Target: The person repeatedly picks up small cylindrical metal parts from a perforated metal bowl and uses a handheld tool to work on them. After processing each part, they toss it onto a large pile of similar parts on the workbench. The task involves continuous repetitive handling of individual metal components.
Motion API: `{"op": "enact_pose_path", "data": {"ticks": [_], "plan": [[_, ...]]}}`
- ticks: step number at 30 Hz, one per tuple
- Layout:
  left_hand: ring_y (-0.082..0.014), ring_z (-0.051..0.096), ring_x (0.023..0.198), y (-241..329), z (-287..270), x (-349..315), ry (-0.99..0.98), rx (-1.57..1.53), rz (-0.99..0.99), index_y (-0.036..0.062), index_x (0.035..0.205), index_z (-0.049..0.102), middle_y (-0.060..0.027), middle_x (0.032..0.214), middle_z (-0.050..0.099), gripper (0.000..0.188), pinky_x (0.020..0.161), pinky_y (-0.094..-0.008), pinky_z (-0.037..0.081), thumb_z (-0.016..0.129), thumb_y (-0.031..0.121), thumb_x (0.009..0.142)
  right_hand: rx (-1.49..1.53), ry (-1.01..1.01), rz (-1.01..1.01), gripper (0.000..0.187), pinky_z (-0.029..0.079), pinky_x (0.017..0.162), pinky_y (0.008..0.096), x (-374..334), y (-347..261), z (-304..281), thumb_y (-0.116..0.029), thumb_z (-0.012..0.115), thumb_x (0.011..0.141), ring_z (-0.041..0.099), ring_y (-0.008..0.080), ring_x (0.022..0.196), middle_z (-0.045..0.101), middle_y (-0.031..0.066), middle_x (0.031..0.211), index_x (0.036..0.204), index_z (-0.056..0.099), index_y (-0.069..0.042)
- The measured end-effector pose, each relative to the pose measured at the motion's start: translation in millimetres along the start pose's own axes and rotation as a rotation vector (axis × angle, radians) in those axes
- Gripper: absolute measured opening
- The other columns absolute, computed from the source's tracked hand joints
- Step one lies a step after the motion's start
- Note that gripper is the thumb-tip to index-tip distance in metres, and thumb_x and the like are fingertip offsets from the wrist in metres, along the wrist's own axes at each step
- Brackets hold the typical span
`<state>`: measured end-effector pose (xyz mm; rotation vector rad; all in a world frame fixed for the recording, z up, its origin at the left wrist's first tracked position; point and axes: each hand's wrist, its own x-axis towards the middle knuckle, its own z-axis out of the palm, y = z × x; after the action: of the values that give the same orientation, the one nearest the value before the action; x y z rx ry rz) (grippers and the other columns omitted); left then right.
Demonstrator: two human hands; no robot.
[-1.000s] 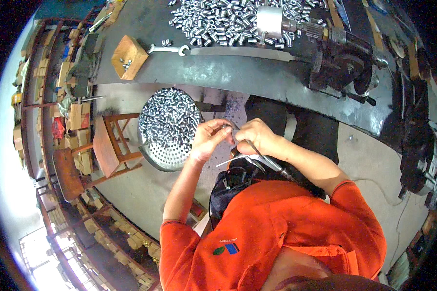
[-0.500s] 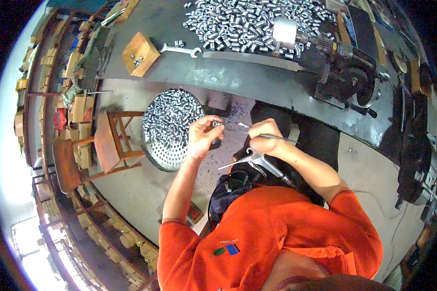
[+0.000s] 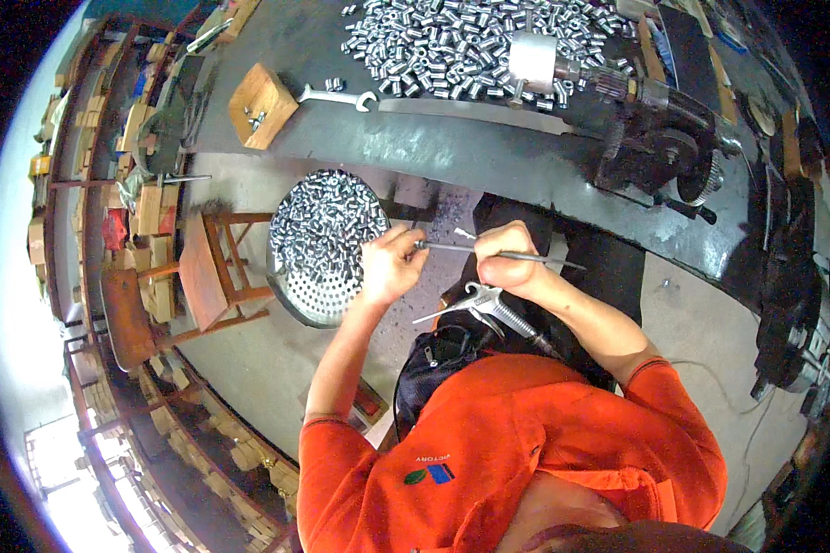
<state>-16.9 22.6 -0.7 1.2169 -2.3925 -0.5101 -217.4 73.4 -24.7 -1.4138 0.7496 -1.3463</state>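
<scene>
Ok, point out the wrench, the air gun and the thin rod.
Wrench (image 3: 335, 97): head view, middle of its handle.
Air gun (image 3: 490, 301): head view, on its body.
Thin rod (image 3: 452, 247): head view, left stretch of its shaft.

Looks like a metal wkshop: bench (image 3: 415, 138) w/ loose metal pcs (image 3: 433, 46), wrench (image 3: 337, 96) & machine (image 3: 659, 147) beyond R hand (image 3: 507, 253); full shelves (image 3: 76, 183) far L of L hand (image 3: 392, 265).

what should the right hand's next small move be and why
Probably ease the rod slightly left: the right grip holds its shaft, and its tip points at the small metal piece pinched in the left grip. Whether the tip is inside is too small to tell.
</scene>
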Motion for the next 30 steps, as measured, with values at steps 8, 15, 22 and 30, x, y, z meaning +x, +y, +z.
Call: {"op": "enact_pose_path", "data": {"ticks": [8, 15, 22, 30], "plan": [[-0.0249, 0.057, 0.053, -16.1, 3.5, 14.3, 0.086, 0.079, 0.112, 0.0038, 0.083, 0.065, -0.0121, 0.065, 0.059, 0.020, 0.048, -0.0326, 0.044, 0.069, 0.006, 0.064, -0.321, -0.026, -0.466, 0.038, 0.026, 0.041, 0.0394, -3.8, 8.1, -5.0, -0.026, 0.060, 0.067, 0.036, 0.0277, 0.043, 0.029, 0.0088, 0.051, 0.051, 0.031, -0.007], [-0.0138, 0.055, 0.049, -14.4, -32.0, 147.7, 0.133, -0.070, -0.045, -0.0029, 0.095, 0.061, -0.0082, 0.060, 0.059, 0.031, 0.048, -0.0277, 0.044, 0.070, 0.017, 0.073, -0.314, 0.009, -0.422, 0.040, 0.026, 0.040, 0.0389, -5.1, 21.3, 2.6, -0.025, 0.059, 0.068, 0.035, 0.0268, 0.041, 0.028, 0.0084, 0.050, 0.051, 0.028, -0.007], [-0.0153, 0.063, 0.069, 23.4, -79.0, 191.4, 0.246, -0.729, 0.009, -0.0065, 0.119, 0.046, -0.0123, 0.084, 0.065, 0.042, 0.065, -0.0245, 0.048, 0.059, 0.014, 0.085, -0.432, 0.003, -0.382, 0.033, 0.026, 0.040, 0.0389, -6.5, 30.5, -2.2, -0.019, 0.058, 0.061, 0.037, 0.0263, 0.042, 0.031, 0.0078, 0.049, 0.051, 0.030, -0.007], [-0.0094, 0.056, 0.061, -138.0, -37.6, -44.4, 0.126, -0.345, -0.571, -0.0035, 0.110, 0.057, -0.0037, 0.070, 0.062, 0.035, 0.059, -0.0250, 0.045, 0.058, 0.005, 0.076, -0.346, -0.007, -0.338, 0.034, 0.026, 0.040, 0.0385, -5.8, 21.5, 11.9, -0.023, 0.058, 0.063, 0.037, 0.0269, 0.041, 0.032, 0.0085, 0.049, 0.049, 0.031, -0.007]]}}
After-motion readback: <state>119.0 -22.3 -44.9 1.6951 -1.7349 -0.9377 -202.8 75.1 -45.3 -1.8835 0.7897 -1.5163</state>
